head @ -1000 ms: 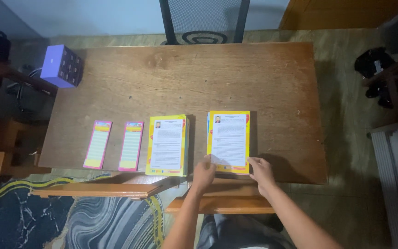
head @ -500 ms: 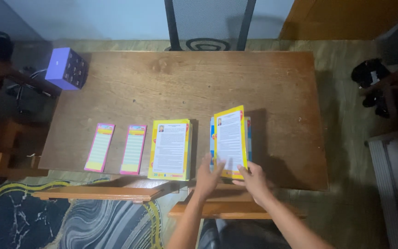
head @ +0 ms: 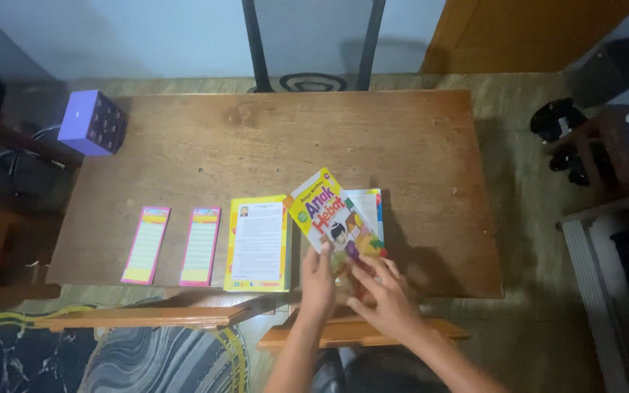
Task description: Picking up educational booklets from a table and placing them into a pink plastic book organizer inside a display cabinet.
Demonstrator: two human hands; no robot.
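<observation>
Two pink bookmarks point(head: 145, 244) point(head: 200, 246), two book stacks point(head: 258, 243) point(head: 368, 207) (one book point(head: 329, 215) lifted), one purple box point(head: 90, 122).

Dim indoor light, warm cast, no daylight patch. Source seems overhead and a bit left: the lifted yellow booklet point(head: 329, 215) and the right hand point(head: 384, 298) throw a soft dark shadow rightward across the wooden table point(head: 293, 138). Faint sheen on the tabletop's far centre; no hard glare. Corners fall off dark, especially left and right edges. Wide-angle bend shows in the table's edges. Overall soft, slightly grainy; the booklet's cover is a little smeared, and the left hand point(head: 318, 280) lacks crisp detail.
</observation>
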